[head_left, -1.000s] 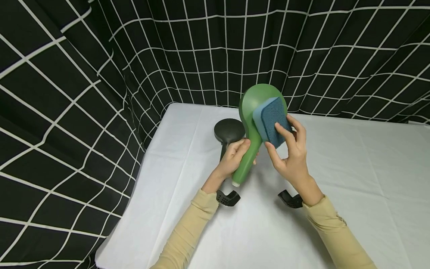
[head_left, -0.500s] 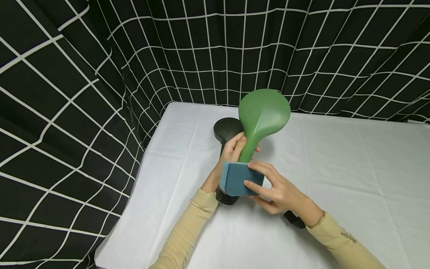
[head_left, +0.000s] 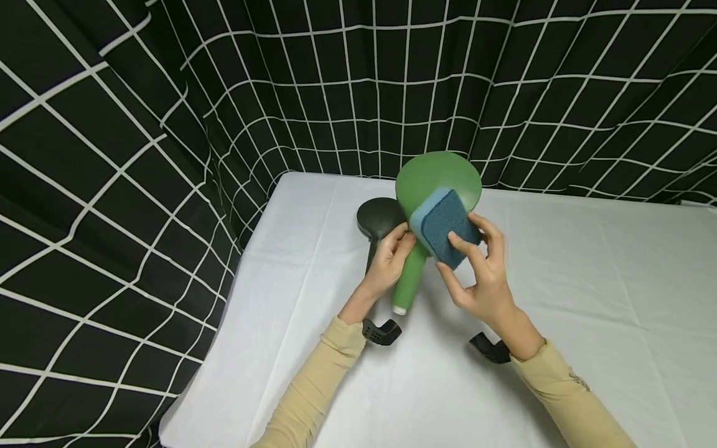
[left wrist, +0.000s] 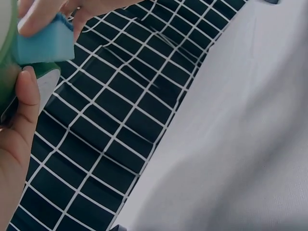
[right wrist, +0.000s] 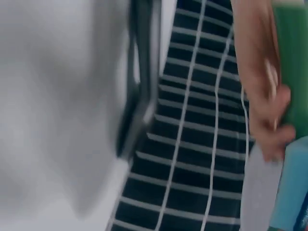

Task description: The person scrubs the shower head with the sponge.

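My left hand (head_left: 388,264) grips the handle of a green shower head (head_left: 431,171), whose round back faces up and whose handle ends in a white tip. Against the neck and lower back of the head lies a blue sponge (head_left: 452,229), pinched between the thumb and fingers of my right hand (head_left: 486,283). In the left wrist view the light blue side of the sponge (left wrist: 48,44) meets the green body, and the left thumb (left wrist: 28,91) presses just below. The right wrist view is blurred; it shows the green handle (right wrist: 294,62) and the left fingers.
A black shower head (head_left: 379,214) lies on the white-covered table (head_left: 588,298), partly behind my left hand. Black wrist straps (head_left: 382,332) jut beneath both wrists. A black curtain with a white grid (head_left: 336,81) stands along the back and left edges.
The sponge went down to the lower handle half a second ago, then back up to the head's neck. The green shower head has turned slightly in my left hand, which stays in place.
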`<state>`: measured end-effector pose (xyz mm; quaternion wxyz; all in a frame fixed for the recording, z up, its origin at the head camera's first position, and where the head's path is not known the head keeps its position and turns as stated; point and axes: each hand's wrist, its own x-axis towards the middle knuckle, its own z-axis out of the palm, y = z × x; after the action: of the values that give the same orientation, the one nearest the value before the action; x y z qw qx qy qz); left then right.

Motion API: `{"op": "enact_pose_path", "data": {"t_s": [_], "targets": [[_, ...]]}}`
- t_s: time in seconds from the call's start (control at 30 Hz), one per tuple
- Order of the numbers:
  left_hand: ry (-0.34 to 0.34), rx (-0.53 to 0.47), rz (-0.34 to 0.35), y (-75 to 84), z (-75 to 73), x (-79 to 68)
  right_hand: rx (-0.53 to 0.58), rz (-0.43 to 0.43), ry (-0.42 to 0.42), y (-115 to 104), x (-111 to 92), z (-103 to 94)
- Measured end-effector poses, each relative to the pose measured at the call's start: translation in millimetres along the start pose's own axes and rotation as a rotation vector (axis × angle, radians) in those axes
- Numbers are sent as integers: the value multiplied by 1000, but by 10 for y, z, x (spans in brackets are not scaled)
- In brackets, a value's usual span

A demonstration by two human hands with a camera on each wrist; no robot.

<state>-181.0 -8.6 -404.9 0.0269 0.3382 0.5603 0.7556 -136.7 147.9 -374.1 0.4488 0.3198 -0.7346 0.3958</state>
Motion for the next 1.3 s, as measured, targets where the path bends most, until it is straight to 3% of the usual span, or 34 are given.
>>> {"op": "enact_pose_path", "data": {"t_s": [0.13, 0.27, 0.33, 0.4, 0.53, 0.7, 0.77, 0.87, 0.97, 1.07, 1.17, 1.3], "targets": [[27, 11, 18, 91, -12, -7, 118, -86, -113, -116, -199, 46], [30, -21, -25, 185, -10, -28, 236, -262, -221, -185, -353, 63], [23, -44, -58, 191, -6, -35, 271, -337, -234, -178, -374, 68], [24, -88, -75, 171, 1, -39, 283, -354, -214, -154, -361, 74], [27, -145, -67, 103, 19, -42, 240, -220, -29, -92, -246, 92], [1, -118, -60, -14, 31, -30, 73, 8, 262, 39, -62, 80], [-13, -112, -56, -32, 33, -25, 41, 68, 330, 112, -34, 65], [-5, -104, -47, -39, 25, -20, 64, 119, 352, 170, -31, 55], [11, -107, -46, -26, 10, -22, 117, 109, 270, 69, -25, 77], [10, -137, -55, 15, -7, -23, 166, 69, 117, -126, -28, 92], [7, -143, -54, 83, -26, -26, 236, -22, -56, -224, -148, 102], [24, -24, -27, 164, -58, -28, 342, -193, -263, -276, -345, 115]]}}
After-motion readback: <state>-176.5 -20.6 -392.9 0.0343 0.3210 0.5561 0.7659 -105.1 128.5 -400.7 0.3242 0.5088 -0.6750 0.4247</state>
